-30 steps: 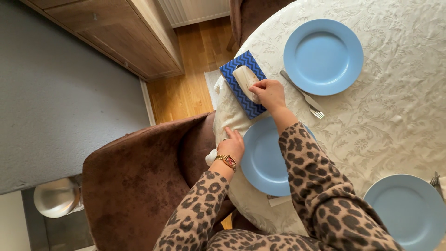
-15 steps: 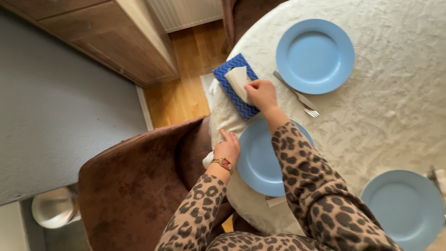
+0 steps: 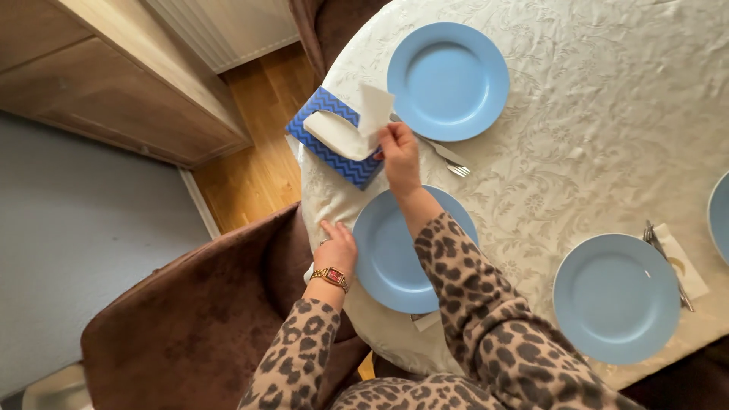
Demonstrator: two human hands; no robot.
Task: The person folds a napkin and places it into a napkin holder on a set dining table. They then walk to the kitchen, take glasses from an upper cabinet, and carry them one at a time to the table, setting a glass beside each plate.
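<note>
The right hand (image 3: 399, 148) pinches a white napkin (image 3: 373, 108) between its fingertips, the sheet lifted and standing up out of a blue zigzag-patterned napkin box (image 3: 328, 146) that lies at the edge of the table (image 3: 607, 137). More white paper bulges from the box's opening, just left of the pinched sheet. The left hand (image 3: 338, 249) rests at the table's rim beside the nearest blue plate (image 3: 387, 254), fingers loosely spread and holding nothing (a gold watch sits on that wrist). A fork (image 3: 448, 159) lies just right of the right hand, between it and a second blue plate (image 3: 448, 80) farther up the table. A third blue plate (image 3: 615, 298) sits to the right, with cutlery on a napkin beside it. Both arms wear leopard-print sleeves, and a brown armchair (image 3: 197, 319) stands below the left hand.
</note>
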